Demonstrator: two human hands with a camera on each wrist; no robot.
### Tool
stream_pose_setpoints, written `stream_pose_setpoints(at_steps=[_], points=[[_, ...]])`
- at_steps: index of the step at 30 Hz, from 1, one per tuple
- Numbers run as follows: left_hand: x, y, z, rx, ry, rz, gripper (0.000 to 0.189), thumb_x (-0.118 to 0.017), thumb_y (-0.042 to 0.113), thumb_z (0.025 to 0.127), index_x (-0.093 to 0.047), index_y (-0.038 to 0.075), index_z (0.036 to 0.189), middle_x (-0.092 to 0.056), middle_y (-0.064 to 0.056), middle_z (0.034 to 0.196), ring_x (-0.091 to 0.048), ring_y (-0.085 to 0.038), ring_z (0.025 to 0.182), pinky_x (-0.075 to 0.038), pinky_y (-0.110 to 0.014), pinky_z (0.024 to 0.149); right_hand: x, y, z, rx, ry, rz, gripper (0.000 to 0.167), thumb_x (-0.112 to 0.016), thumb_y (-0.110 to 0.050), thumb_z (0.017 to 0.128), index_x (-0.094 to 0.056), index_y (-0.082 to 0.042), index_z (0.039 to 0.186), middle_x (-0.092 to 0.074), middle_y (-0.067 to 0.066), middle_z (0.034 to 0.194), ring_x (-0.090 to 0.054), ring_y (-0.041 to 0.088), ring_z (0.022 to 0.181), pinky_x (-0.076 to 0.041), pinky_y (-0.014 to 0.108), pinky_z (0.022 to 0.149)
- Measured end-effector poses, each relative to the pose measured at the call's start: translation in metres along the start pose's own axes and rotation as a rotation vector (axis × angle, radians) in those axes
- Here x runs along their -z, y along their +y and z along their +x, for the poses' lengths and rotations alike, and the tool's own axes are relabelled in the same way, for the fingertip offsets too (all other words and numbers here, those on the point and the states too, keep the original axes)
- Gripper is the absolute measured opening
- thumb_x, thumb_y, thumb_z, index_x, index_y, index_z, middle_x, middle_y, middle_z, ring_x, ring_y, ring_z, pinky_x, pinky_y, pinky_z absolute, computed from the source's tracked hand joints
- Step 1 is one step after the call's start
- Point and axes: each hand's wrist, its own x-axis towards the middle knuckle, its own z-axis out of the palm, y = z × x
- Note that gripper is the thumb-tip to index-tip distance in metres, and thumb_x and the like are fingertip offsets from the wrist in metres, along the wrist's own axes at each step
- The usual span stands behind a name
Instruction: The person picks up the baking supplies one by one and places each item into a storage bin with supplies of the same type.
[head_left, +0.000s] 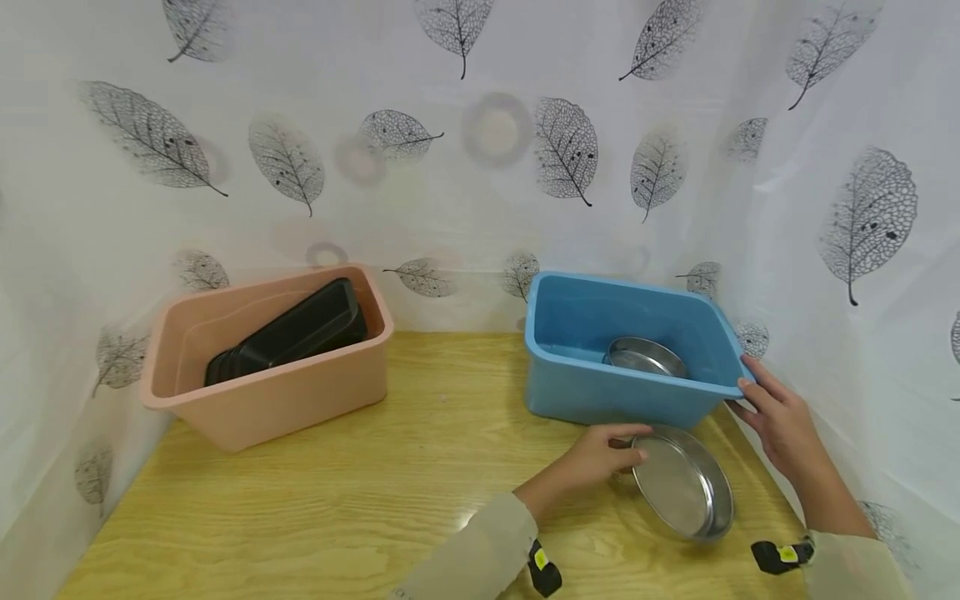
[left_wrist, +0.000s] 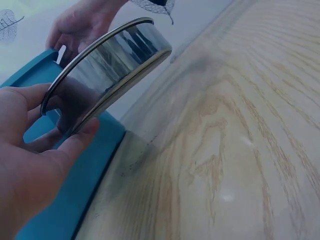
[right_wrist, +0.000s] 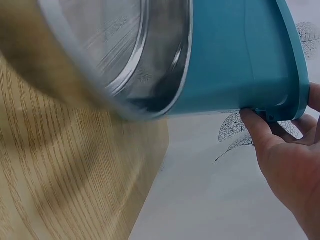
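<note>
In the head view my left hand (head_left: 596, 457) pinches the left edge of a shiny round metal pan (head_left: 678, 483). The pan tilts above the wooden table, just in front of a blue bin (head_left: 615, 392). Seen from the left wrist, thumb and fingers grip the pan (left_wrist: 115, 62) across its side wall. My right hand (head_left: 783, 421) holds the bin's front right corner; in the right wrist view its thumb and fingers (right_wrist: 257, 130) curl about the rim. A second metal pan (head_left: 647, 357) lies inside the blue bin, partly hidden by the front wall.
A pink bin (head_left: 277, 404) stands at the left of the table (head_left: 435, 458), with black rectangular trays (head_left: 300, 329) leaning inside it. White sheeting with a leaf print (head_left: 480, 217) hangs behind and at both sides.
</note>
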Motion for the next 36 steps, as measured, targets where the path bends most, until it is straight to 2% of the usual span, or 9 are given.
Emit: stream_pose_setpoints(at_steps=[11, 19, 21, 23, 26, 29, 31, 33, 36], points=[[0.019, 0.023, -0.017, -0.035, -0.081, -0.038, 0.043, -0.067, 0.025, 0.099, -0.06, 0.03, 0.141, -0.054, 0.013, 0.146, -0.061, 0.002, 0.117, -0.055, -0.02, 0.087, 0.0, -0.001, 0.001, -0.02, 0.0, 0.019, 0.064, -0.046, -0.019, 0.108, -0.013, -0.018, 0.163, 0.015, 0.006, 0.168, 0.008, 0.04, 0.151, -0.054, 0.012, 0.081], [0.024, 0.056, -0.022, -0.097, -0.173, -0.078, 0.045, -0.063, 0.02, 0.101, -0.056, 0.027, 0.145, -0.056, 0.015, 0.142, -0.065, 0.001, 0.11, -0.058, -0.025, 0.087, 0.002, 0.0, 0.001, -0.019, -0.011, 0.032, 0.063, -0.046, -0.019, 0.108, -0.015, -0.02, 0.162, 0.015, 0.005, 0.169, 0.008, 0.037, 0.153, -0.054, 0.012, 0.081], [0.026, 0.065, -0.023, -0.103, -0.18, -0.079, 0.044, -0.062, 0.022, 0.101, -0.056, 0.03, 0.145, -0.058, 0.015, 0.141, -0.065, 0.001, 0.111, -0.058, -0.025, 0.087, 0.002, 0.001, 0.0, -0.026, -0.015, 0.018, 0.063, -0.046, -0.02, 0.108, -0.014, -0.021, 0.163, 0.015, 0.005, 0.169, -0.003, 0.029, 0.155, -0.054, 0.011, 0.081], [0.028, 0.072, -0.024, -0.112, -0.184, -0.075, 0.045, -0.062, 0.022, 0.102, -0.056, 0.032, 0.145, -0.058, 0.014, 0.141, -0.065, 0.0, 0.112, -0.058, -0.026, 0.088, 0.003, 0.001, -0.001, -0.041, -0.018, 0.016, 0.063, -0.046, -0.021, 0.108, -0.014, -0.023, 0.163, 0.015, 0.005, 0.169, -0.03, 0.016, 0.149, -0.054, 0.012, 0.081], [0.032, 0.083, -0.023, -0.131, -0.175, -0.073, 0.045, -0.063, 0.021, 0.101, -0.056, 0.032, 0.145, -0.062, 0.01, 0.137, -0.066, 0.001, 0.108, -0.058, -0.026, 0.088, 0.005, 0.0, -0.003, -0.071, 0.01, -0.053, 0.063, -0.049, -0.024, 0.107, -0.018, -0.027, 0.162, 0.007, 0.007, 0.17, -0.053, -0.007, 0.115, -0.053, 0.011, 0.08], [0.037, 0.092, -0.02, -0.164, -0.154, -0.052, 0.046, -0.063, 0.02, 0.101, -0.056, 0.033, 0.145, -0.068, 0.008, 0.128, -0.067, 0.001, 0.102, -0.058, -0.027, 0.088, 0.006, -0.001, -0.004, -0.102, 0.051, -0.214, 0.061, -0.05, -0.032, 0.107, -0.021, -0.033, 0.161, -0.002, 0.001, 0.17, -0.05, -0.002, 0.126, -0.048, 0.008, 0.083], [0.041, 0.097, -0.017, -0.184, -0.143, -0.044, 0.047, -0.063, 0.02, 0.101, -0.055, 0.033, 0.145, -0.069, 0.008, 0.124, -0.067, 0.001, 0.101, -0.058, -0.028, 0.088, 0.006, -0.001, -0.004, -0.118, 0.066, -0.299, 0.061, -0.05, -0.037, 0.106, -0.021, -0.037, 0.16, -0.005, -0.007, 0.169, -0.032, 0.011, 0.146, -0.044, 0.005, 0.083], [0.045, 0.102, -0.012, -0.202, -0.133, -0.028, 0.047, -0.063, 0.022, 0.101, -0.055, 0.033, 0.146, -0.07, 0.009, 0.119, -0.067, 0.0, 0.1, -0.058, -0.028, 0.087, 0.006, -0.002, -0.003, -0.122, 0.064, -0.299, 0.061, -0.049, -0.038, 0.106, -0.02, -0.038, 0.16, -0.005, -0.011, 0.168, -0.007, 0.023, 0.155, -0.042, 0.005, 0.083], [0.052, 0.108, -0.005, -0.218, -0.119, -0.023, 0.047, -0.062, 0.024, 0.101, -0.054, 0.033, 0.147, -0.07, 0.009, 0.12, -0.068, -0.002, 0.103, -0.058, -0.028, 0.088, 0.006, 0.0, -0.002, -0.081, 0.045, -0.158, 0.061, -0.049, -0.032, 0.107, -0.02, -0.032, 0.161, -0.009, -0.013, 0.168, -0.001, 0.027, 0.156, -0.043, 0.006, 0.088]])
